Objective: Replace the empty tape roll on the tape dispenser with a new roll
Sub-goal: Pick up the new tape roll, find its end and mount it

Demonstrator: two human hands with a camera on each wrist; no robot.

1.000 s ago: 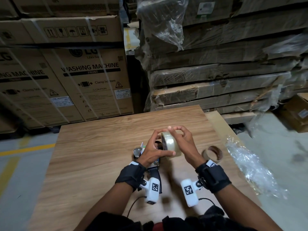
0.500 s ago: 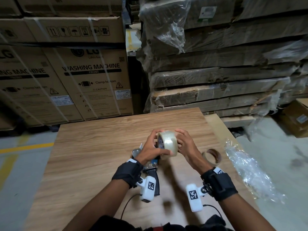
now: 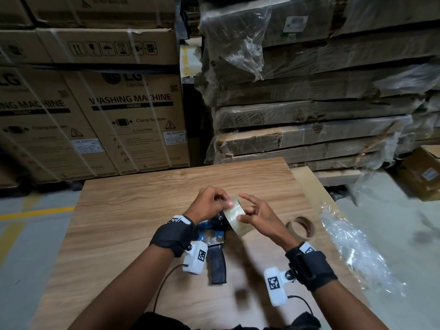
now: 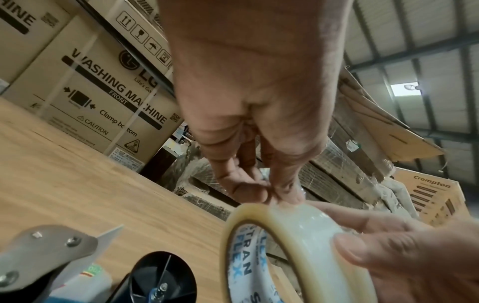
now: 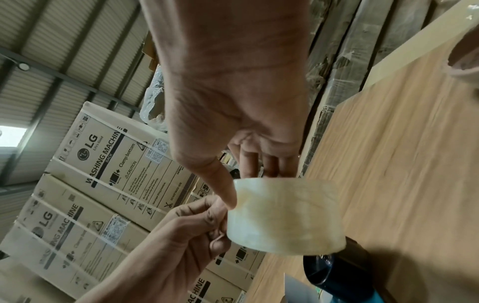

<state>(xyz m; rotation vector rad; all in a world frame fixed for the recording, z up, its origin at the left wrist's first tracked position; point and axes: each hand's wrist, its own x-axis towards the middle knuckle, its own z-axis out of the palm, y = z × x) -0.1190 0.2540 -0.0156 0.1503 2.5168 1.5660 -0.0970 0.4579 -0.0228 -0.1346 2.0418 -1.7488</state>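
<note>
Holding the roll [image 3: 235, 216] above the dispenser [image 3: 215, 236], the right hand [image 3: 258, 216] steadies it while the left hand [image 3: 209, 203] pinches its top edge, probably seeking the tape's loose end.

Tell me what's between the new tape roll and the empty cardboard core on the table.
The right hand holding the tape roll; past it, bare table up to the core, in the head view.

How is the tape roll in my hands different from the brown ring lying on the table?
The new tape roll is wound with pale, translucent tape; the empty core is bare brown cardboard with a thin wall. The roll is held up above the tape dispenser by the left hand and right hand; the core lies untouched on the table to the right. Both are rings with an open centre.
</note>
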